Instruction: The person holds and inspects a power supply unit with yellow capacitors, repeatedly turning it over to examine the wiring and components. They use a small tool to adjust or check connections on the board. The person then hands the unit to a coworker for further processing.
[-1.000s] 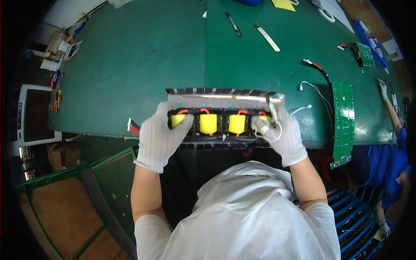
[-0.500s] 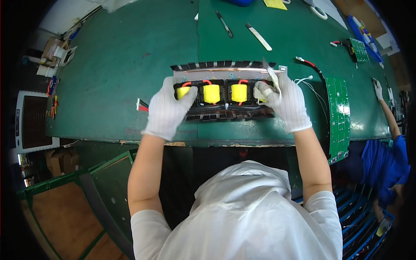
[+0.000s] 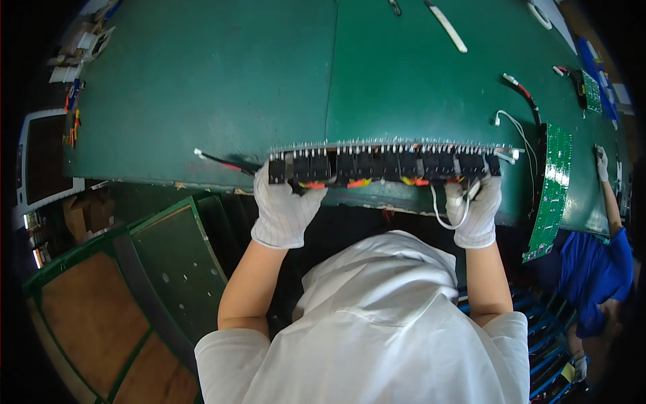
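Observation:
A long circuit board assembly (image 3: 383,163) with a row of black components and red and yellow parts stands on edge at the near side of the green table (image 3: 222,81). My left hand (image 3: 282,209), in a white glove, grips its left end from below. My right hand (image 3: 476,209), also gloved, holds its right end, with a white wire (image 3: 444,212) looping beside the fingers. A red and black lead (image 3: 225,163) trails from the board's left end onto the table.
A long green circuit board (image 3: 553,188) lies at the right, with a white cable (image 3: 515,124) and a red and black cable (image 3: 525,91) nearby. A white strip (image 3: 447,27) lies far back. A person in blue (image 3: 602,269) works at the right. A green rack (image 3: 161,269) stands lower left.
The board assembly has been tipped up on its edge; its yellow coil tops now face away and the black underside row faces me. Both hands shifted to its lower edge.

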Motion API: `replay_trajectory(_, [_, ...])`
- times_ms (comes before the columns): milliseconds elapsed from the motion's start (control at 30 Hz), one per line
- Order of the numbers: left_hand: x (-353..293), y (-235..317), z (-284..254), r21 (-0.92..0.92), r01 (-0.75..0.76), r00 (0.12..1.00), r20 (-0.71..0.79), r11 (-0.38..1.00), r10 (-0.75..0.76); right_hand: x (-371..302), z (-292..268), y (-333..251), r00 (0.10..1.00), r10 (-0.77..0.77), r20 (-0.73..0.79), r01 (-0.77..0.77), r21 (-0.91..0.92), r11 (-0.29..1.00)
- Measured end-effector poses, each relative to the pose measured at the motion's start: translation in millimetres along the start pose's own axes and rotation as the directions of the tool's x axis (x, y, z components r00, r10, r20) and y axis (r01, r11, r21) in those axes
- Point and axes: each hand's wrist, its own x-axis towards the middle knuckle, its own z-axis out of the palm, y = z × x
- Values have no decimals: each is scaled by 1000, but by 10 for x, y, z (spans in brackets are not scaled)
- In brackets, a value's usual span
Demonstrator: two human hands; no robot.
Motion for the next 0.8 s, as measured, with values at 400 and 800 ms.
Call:
replay_trajectory(400, [301,194,46,-266,23,971,-224,964,-85,191,41,-8,992,118,-35,-118,-1,993])
replay_trajectory(800, [227,127,132,-447,-10,966,-237,894,-107,161,111,-4,997,80,-17,-71,298,952])
